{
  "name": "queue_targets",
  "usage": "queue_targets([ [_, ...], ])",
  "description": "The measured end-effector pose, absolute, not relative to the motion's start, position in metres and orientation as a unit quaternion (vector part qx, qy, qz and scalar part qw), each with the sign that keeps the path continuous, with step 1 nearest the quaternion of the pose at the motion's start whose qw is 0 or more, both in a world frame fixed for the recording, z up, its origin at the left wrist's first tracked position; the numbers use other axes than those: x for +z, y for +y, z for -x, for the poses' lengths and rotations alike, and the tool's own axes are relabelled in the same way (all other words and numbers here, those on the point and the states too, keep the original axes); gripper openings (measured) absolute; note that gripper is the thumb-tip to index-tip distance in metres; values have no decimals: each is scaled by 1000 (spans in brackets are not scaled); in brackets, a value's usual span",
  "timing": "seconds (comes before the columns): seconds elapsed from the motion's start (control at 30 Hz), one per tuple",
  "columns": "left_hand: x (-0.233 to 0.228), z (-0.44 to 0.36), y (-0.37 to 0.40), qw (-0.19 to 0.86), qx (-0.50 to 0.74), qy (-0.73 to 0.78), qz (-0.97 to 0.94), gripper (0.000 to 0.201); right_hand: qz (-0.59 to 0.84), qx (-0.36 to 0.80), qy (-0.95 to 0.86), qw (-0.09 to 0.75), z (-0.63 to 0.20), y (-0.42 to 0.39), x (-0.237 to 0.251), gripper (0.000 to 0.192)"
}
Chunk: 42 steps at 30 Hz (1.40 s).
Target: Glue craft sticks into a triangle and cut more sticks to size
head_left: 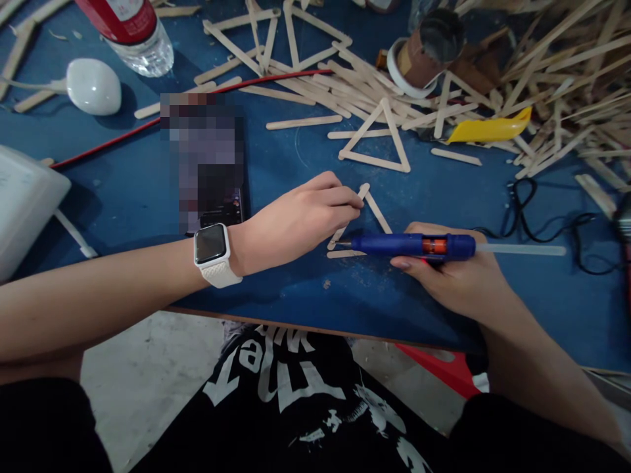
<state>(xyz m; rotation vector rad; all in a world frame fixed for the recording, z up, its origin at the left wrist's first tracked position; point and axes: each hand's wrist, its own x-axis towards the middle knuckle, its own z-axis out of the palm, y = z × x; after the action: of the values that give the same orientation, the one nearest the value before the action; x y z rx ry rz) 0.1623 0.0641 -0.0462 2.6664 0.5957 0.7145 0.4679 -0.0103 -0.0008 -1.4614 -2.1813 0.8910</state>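
Both fingers closed: left [340, 197] pinching stick triangle [367, 210], right [409, 264] gripping glue gun [414, 245].

Blue glue gun [414, 245] lies level, just above the bench, nozzle pointing left, clear glue stick poking out its back. Its tip touches the lower left corner of a small, pale stick triangle [355, 223], flat on the bench.

White lettering on the black shirt [280, 387] shows upside down and too partial to read; the bottle's red label [121, 16] bears nothing legible.
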Motion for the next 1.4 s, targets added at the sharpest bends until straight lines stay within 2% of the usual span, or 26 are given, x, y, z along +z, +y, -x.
queue_targets([
  [0.83, -45, -162, 64, 168, 244, 209, -932, 35, 515, 318, -776, 178, -472, -11, -1, 64],
  [1.07, -45, -161, 65, 190, 242, 216, -927, 36, 490, 293, -797, 198, -471, -12, 0, 50],
  [1.4, -46, -161, 65, 184, 237, 216, -929, 36, 498, 287, -798, 181, -463, -14, 16, 45],
])
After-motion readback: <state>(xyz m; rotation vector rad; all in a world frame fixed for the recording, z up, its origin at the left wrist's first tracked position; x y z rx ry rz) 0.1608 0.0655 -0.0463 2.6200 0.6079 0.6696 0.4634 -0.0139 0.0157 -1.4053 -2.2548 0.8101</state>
